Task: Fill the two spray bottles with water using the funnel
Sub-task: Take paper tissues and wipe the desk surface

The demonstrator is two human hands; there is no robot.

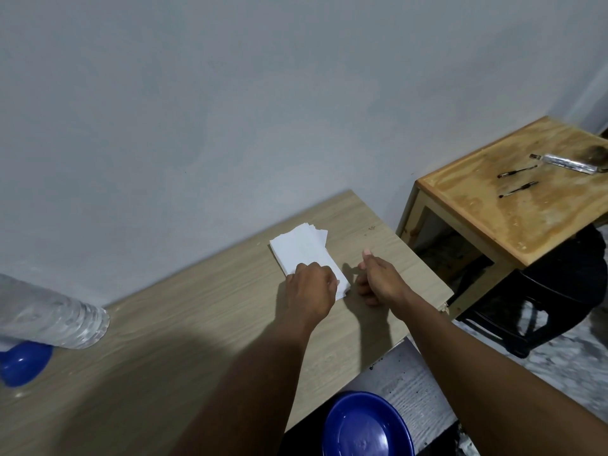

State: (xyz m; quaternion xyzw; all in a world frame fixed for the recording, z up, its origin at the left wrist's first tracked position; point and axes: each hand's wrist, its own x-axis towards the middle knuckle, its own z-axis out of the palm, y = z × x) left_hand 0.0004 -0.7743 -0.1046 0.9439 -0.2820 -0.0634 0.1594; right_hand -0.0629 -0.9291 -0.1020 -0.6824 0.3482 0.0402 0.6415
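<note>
Left hand [311, 287] pinches the top tissue of the stack [304, 255] on the desk [197, 307], probably for wiping spills; right hand [378, 281] hovers loosely curled, empty.

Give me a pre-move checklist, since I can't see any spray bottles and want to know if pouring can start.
1. Spray bottles in view: not ok, none visible.
2. Water supply: ok, clear plastic water bottle lies at the far left of the light wooden table; fill level cannot tell.
3. Funnel: cannot tell, a blue rounded plastic piece under that bottle is cut off by the frame edge.
4. Left hand free: not ok, its fingers rest on the white stack of folded tissues.
5. Right hand free: ok, loosely curled, holding nothing visible.
</note>
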